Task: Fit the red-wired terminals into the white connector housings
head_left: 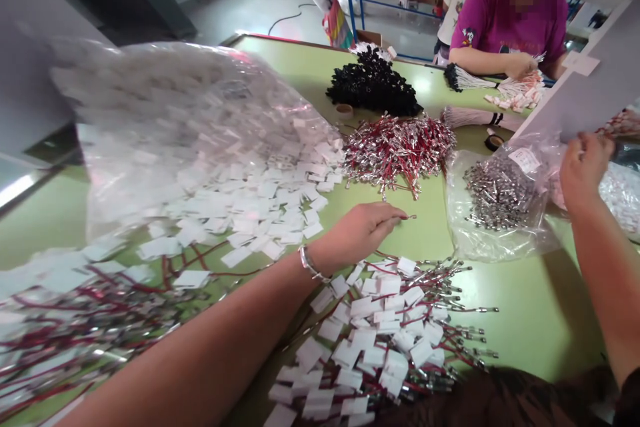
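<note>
While the left hand (361, 232) hangs low over the green tabletop (430, 240), its thumb and forefinger pinch together on a small metal-tipped piece (412, 217), which projects just past the fingertips; the remainder is hidden. The piece is judged very light, its tip hard and smooth enough to slip, and any wire behind it likely limp, so hold is best taken directly behind the metal. Just below the hand, toward the wearer, lie white-tagged red leads (385, 320), metal ends fanned rightward and liable to snag a sleeve. To the hand's left, loose white tags (270, 220), seemingly thin, spill from a clear bag (165, 93). Just beyond it sits a heap of red wires (400, 147), probably tangled. Rightward, a bare strip gives open room as far as a plastic bag of metal terminals (500, 193), whose soft edge may catch. Farther right, the right hand (586, 170) is bent-fingered beside a pale panel (560, 100); its grip cannot be told. Farthest off, past a black heap (373, 83), runs the tabletop's far edge.
</note>
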{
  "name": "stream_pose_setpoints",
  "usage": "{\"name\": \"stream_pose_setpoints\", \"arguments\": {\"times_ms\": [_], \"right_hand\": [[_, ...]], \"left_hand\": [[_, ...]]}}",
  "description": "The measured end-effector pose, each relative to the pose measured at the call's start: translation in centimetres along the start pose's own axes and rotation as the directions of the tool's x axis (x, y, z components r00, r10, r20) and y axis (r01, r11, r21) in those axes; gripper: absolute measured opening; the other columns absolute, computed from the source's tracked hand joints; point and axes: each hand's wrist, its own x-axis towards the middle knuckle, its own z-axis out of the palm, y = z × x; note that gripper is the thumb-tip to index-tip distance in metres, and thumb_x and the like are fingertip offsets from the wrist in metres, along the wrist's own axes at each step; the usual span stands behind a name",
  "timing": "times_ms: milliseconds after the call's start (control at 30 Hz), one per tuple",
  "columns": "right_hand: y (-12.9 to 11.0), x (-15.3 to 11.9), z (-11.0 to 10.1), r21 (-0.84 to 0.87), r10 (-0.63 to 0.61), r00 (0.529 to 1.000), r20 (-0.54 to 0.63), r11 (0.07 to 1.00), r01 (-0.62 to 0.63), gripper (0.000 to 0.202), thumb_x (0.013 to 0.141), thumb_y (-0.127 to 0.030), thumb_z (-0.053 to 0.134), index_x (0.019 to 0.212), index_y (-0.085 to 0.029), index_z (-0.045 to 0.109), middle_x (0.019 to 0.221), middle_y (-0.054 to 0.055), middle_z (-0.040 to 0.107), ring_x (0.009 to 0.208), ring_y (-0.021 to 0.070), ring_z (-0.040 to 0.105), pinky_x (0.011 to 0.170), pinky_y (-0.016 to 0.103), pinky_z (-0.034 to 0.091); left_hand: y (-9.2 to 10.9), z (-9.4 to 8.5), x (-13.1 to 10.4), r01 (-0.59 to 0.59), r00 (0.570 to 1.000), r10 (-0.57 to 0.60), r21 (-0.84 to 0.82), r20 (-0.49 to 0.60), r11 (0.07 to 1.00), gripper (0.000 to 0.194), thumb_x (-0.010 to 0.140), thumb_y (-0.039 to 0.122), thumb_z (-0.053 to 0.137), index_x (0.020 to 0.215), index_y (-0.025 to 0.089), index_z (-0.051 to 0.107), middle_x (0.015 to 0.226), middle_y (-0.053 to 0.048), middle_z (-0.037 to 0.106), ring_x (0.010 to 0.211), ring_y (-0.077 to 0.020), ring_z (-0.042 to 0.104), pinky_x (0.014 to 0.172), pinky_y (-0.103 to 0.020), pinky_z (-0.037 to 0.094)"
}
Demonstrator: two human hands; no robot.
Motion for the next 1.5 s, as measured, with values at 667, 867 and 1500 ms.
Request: {"name": "stream_pose_setpoints", "arguments": {"times_ms": [667,867,1500], "right_hand": [[-11.0,-8.3,-3.9,0.251,-0.462,0.773,0.435,0.887,0.388,0.029,0.091,-0.03,0.046,0.096,-0.022,0.074,0.09,0.008,0.07,0.076,0.0221,0.062,0.06,0.032,0.042],[-17.8,-9.9,-4.8,0.775,-0.58,0.729,0.364,0.623,0.109,0.024,0.088,-0.027,0.051,0.096,-0.023,0.073,0.087,0.004,0.073,0.075,0.0175,0.065,0.071,0.032,0.05],[-20.0,-11.2,-4.1,0.814,-0.636,0.663,0.395,0.576,0.068,0.02,0.088,-0.026,0.051,0.082,-0.023,0.07,0.073,0.002,0.066,0.067,0.0146,0.057,0.064,0.029,0.043]], "left_hand": [[0.8,-0.1,0.6,0.32,0.911,-0.386,-0.343,-0.145,0.883,0.022,0.082,0.031,0.052,0.073,0.016,0.065,0.062,0.001,0.058,0.056,-0.0088,0.047,0.054,-0.023,0.038],[1.4,0.3,0.4,0.211,0.941,-0.272,-0.28,-0.202,0.936,0.021,0.084,0.027,0.046,0.073,0.017,0.061,0.066,0.001,0.059,0.062,-0.0098,0.05,0.06,-0.023,0.04],[1.4,-0.1,0.2,0.164,0.968,-0.194,-0.183,-0.158,0.969,0.024,0.086,0.031,0.051,0.077,0.019,0.069,0.074,0.0,0.069,0.068,-0.0105,0.058,0.063,-0.024,0.044]]}}
